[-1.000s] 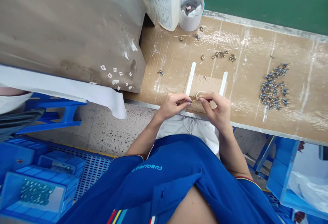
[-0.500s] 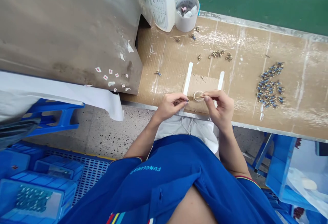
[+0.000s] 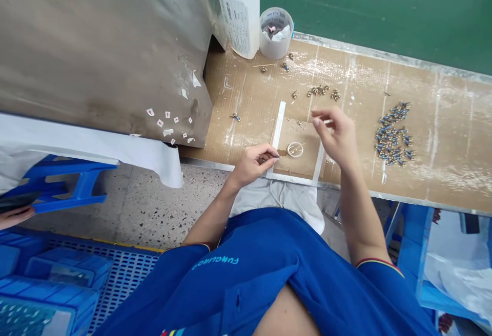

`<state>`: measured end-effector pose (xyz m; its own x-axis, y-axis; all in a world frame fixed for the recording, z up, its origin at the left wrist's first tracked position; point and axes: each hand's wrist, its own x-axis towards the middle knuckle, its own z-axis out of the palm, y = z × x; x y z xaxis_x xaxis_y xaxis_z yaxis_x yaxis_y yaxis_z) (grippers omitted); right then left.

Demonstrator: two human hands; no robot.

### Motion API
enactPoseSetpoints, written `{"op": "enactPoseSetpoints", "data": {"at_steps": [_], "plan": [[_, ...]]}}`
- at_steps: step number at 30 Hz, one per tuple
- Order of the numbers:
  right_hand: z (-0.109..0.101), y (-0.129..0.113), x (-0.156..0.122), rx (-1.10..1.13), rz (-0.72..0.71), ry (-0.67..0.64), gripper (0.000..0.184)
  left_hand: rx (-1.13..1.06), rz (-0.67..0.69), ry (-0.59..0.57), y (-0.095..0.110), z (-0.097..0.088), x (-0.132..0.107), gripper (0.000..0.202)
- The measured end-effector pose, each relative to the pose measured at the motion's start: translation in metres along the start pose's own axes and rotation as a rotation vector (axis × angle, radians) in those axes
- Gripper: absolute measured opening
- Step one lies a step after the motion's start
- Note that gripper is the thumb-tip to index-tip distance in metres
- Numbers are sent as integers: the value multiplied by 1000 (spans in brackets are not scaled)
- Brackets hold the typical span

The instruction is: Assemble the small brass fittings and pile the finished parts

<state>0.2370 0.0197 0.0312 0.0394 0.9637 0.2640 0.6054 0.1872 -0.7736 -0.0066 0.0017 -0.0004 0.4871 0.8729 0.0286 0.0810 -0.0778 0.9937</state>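
Note:
My left hand [image 3: 251,163] is closed at the table's front edge, its thumb and fingertips pinching a tiny dark-blue piece [image 3: 277,156]; most of the piece is hidden. To its right, a small white ring-shaped dish [image 3: 289,154] sits on a taped cardboard pad [image 3: 307,164], with a thin wooden stick [image 3: 298,147] lying across it. My right hand [image 3: 338,133] hovers over the pad's right side, thumb and forefinger apart, with nothing visible between them. Beyond it lie several small brass-coloured parts [image 3: 319,90] in a loose cluster.
A pile of small blue-and-brass parts [image 3: 392,139] lies on the right of the cardboard-covered table. A white bottle [image 3: 240,13] and a tape-roll cup [image 3: 274,46] stand at the back. A metal housing [image 3: 115,44] borders the left. Another person's hand [image 3: 17,216] shows far left.
My right hand has let go of the wooden stick, now lying on the ring-shaped dish, and has moved up and away. My left hand keeps its pinch. Another person's hand has appeared at far left.

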Motion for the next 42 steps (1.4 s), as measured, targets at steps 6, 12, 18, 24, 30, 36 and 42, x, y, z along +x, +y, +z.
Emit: {"op": "enactPoseSetpoints", "data": {"at_steps": [6, 12, 18, 24, 30, 36, 42], "plan": [[33, 42, 73, -168, 43, -72, 17, -10, -5, 17, -4, 1, -2, 12], [55, 37, 90, -255, 41, -109, 8, 59, 56, 19, -1, 2, -2, 9], [17, -4, 55, -24, 20, -61, 15, 148, 109, -5, 2, 2, -2, 10], [-1, -49, -45, 227, 206, 141, 20, 201, 152, -60, 2, 5, -4, 17], [32, -41, -97, 396, 404, 156, 31, 280, 192, -78, 1, 10, -3, 22], [39, -35, -102, 434, 420, 99, 36, 343, 208, -117, 2, 12, -2, 16], [38, -35, -101, 406, 410, 40, 35, 374, 163, -150, 2, 11, -1, 21]]}}
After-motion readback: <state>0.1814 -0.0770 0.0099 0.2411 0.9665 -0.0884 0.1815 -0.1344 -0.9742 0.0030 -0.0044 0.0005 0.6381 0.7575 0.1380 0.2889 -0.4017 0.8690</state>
